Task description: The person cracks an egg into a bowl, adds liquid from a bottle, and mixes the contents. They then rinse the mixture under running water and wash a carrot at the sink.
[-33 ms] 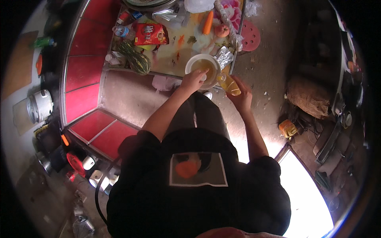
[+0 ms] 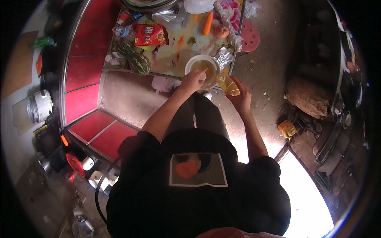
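A white bowl with yellowish liquid in it stands at the near edge of the table. Over its near left rim, my left hand is closed, fingers pinching a small white round thing, perhaps a cap. My right hand wraps round a clear bottle of yellow liquid. The bottle is tilted, its neck toward the bowl's right rim; I cannot tell whether anything flows from it. Crumpled foil lies just beyond the bowl on the right.
On the table are a carrot, a reddish round fruit, a red packet, a water bottle and a green striped squash. A pink round stool stands right of the table. Red panels line the left.
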Demonstrator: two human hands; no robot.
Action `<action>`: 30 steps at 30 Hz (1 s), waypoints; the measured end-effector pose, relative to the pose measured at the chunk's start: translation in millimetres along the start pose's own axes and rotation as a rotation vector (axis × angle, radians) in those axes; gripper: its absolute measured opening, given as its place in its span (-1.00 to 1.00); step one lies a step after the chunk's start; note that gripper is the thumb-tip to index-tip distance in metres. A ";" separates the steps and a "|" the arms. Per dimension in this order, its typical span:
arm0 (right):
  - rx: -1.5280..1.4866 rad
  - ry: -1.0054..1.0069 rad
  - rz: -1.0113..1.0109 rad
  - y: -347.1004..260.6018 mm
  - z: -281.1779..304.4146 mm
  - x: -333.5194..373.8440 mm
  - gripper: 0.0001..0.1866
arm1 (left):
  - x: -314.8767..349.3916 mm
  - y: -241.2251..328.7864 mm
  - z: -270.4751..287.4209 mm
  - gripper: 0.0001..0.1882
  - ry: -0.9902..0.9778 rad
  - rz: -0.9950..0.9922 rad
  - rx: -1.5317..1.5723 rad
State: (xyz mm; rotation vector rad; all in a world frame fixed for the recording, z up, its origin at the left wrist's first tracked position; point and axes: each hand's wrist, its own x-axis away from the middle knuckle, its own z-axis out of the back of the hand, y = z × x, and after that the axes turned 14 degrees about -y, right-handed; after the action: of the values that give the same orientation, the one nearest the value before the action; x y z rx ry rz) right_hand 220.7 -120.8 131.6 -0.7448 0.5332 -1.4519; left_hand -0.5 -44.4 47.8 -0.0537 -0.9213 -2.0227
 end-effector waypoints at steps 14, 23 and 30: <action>-0.021 0.003 -0.023 -6.5 0.0 2.0 -0.32 | 9.6 -1.0 1.9 -0.53 -0.099 0.009 1.536; -0.026 0.000 0.029 -36.1 -7.7 -11.4 -0.33 | 26.7 23.0 37.9 -0.52 -0.054 -0.278 1.355; 0.163 -0.006 0.132 -71.3 -19.3 -27.4 -0.31 | 42.5 13.8 70.7 -0.52 0.128 -0.198 0.912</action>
State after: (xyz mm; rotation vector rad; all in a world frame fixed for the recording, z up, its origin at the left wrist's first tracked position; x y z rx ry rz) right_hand 156.0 -93.7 167.6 -0.5748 0.4454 -1.3521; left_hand -36.9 -34.8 122.5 0.6769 -1.7207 -1.5729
